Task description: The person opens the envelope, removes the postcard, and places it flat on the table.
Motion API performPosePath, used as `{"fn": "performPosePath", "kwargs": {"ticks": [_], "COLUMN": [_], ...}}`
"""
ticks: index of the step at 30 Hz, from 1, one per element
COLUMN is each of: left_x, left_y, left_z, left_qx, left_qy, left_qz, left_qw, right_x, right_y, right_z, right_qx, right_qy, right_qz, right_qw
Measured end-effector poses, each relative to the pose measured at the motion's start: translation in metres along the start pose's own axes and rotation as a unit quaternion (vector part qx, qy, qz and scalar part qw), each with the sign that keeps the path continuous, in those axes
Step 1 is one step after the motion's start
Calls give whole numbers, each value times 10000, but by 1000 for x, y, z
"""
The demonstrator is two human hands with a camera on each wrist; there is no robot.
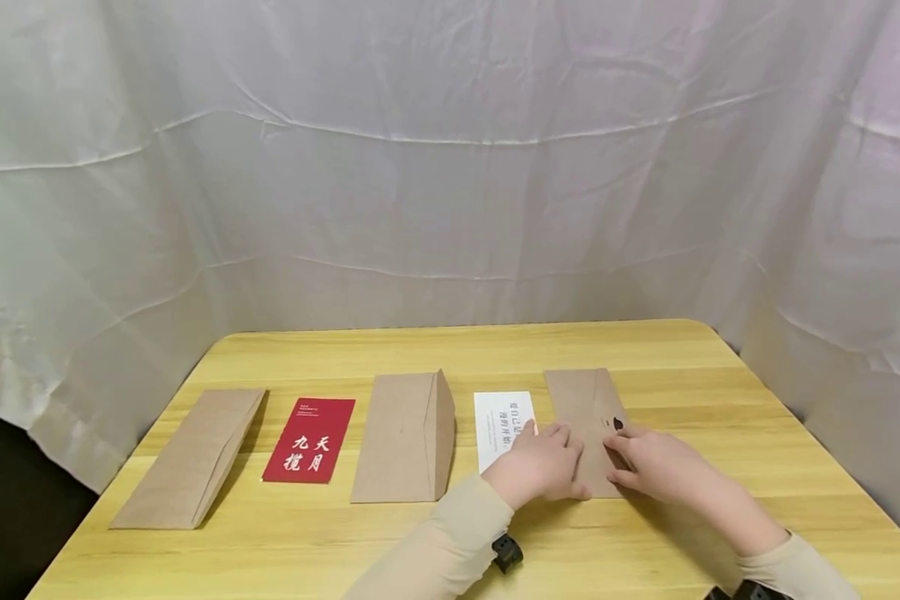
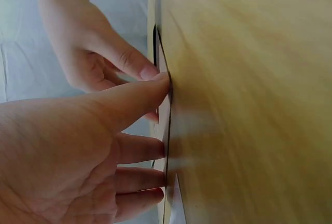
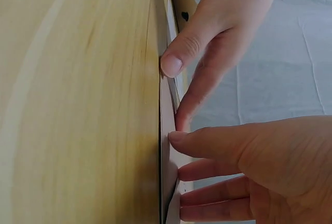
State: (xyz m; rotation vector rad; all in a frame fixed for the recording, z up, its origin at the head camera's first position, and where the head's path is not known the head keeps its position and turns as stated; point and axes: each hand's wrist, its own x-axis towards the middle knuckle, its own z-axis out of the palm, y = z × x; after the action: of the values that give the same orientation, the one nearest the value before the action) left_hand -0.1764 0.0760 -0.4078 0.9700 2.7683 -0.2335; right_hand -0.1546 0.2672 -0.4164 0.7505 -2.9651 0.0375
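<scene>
A brown paper envelope (image 1: 581, 408) lies flat at the right of the row in the head view, with a small dark mark near its right side. My left hand (image 1: 546, 465) rests over its left part, thumb at the near edge and fingers extended. On the right side, my right hand (image 1: 663, 467) touches the envelope with its fingertips, thumb close to the near edge. Both wrist views show fairly straight fingers against the paper, low at the table's surface. A white card (image 1: 495, 417) with dark writing sits just left of this envelope, partly hidden by my left hand.
Further left on the wooden table (image 1: 285, 567) lie another brown envelope (image 1: 397, 437) with its flap raised, a red card (image 1: 311, 442) with white characters, and a third brown envelope (image 1: 176, 462). A pale curtain (image 1: 435, 167) hangs behind and at the sides.
</scene>
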Motion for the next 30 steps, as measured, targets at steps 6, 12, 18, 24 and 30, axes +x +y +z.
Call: {"fn": "performPosePath", "kwargs": {"ticks": [6,12,18,24,30], "left_x": [-2,-1,0,0,0], "left_y": [-4,-5,-6,-5,-5], "left_z": [-1,-1,2,2,2], "left_qx": [111,121,110,111,114], "left_qy": [57,73,91,99,76], "left_qz": [37,170,173,170,146], "left_qw": [9999,9998,9997,9997,9998], "right_x": [2,2,1,0,-1], "right_y": [-3,-1,1,6,8], "right_z": [-1,1,3,3,-1], "right_qx": [160,-23,-173,-135,-111], "right_qy": [107,146,258,341,337], "right_qz": [208,250,39,-5,-73], "right_qw": [9996,9996,9995,9993,9993]}}
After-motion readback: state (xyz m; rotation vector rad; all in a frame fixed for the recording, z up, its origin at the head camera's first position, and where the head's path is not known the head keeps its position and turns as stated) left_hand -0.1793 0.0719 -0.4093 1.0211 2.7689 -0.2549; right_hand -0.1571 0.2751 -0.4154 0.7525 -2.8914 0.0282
